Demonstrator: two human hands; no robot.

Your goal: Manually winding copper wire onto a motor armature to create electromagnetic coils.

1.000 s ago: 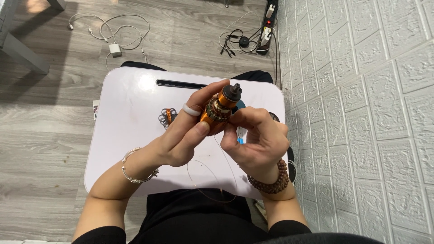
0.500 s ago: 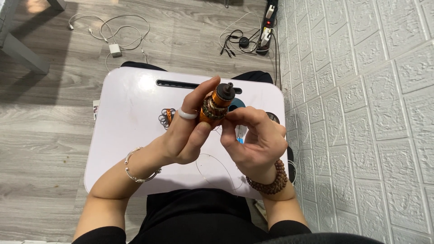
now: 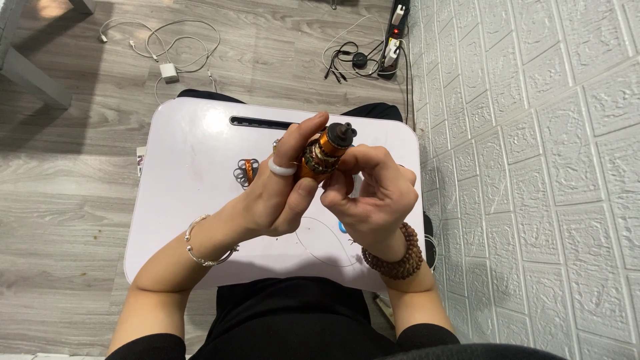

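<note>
Both hands, left hand (image 3: 277,197) and right hand (image 3: 373,197), are crowding the tray (image 3: 193,220) middle around the rotor (image 3: 325,152). A small coil (image 3: 246,171) is lying just left of them. The wall (image 3: 533,167) is closing off the right; the tray's left half is offering room.

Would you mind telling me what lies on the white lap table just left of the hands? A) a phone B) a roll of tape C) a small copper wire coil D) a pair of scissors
C: a small copper wire coil lies on the white lap table beside the left hand, which holds the copper-wound motor part with the right hand.
</note>
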